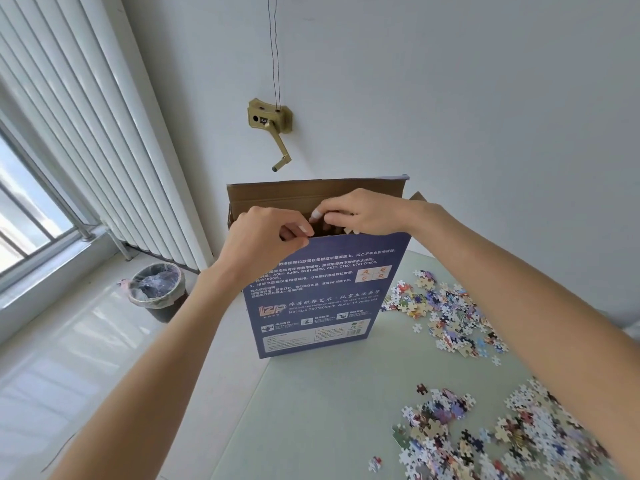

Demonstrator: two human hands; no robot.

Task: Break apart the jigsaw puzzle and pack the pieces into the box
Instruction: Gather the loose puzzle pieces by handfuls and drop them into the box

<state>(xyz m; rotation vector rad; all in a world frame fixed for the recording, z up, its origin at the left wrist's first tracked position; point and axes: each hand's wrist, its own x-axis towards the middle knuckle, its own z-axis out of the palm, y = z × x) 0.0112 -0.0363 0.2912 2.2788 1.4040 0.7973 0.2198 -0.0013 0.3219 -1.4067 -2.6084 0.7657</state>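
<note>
Puzzle box (311,299) stood upright on the pale green table (329,410), top open. Left hand (263,237) pinched its front rim; right hand (360,211) gripped pale pieces (350,230) over the opening. 2 loose piles (446,313) lay right.

Both bare forearms are reaching forward and upward, converging at centre. Left hand (258,237) is curling — thumb and forefinger pinching the front top edge of the box (311,292). Right hand (360,211) is arching over the opening from the right, wrist bent, fingers curled downward around a few pale puzzle pieces (350,230) — fingertips nearly touching the left hand's
</note>
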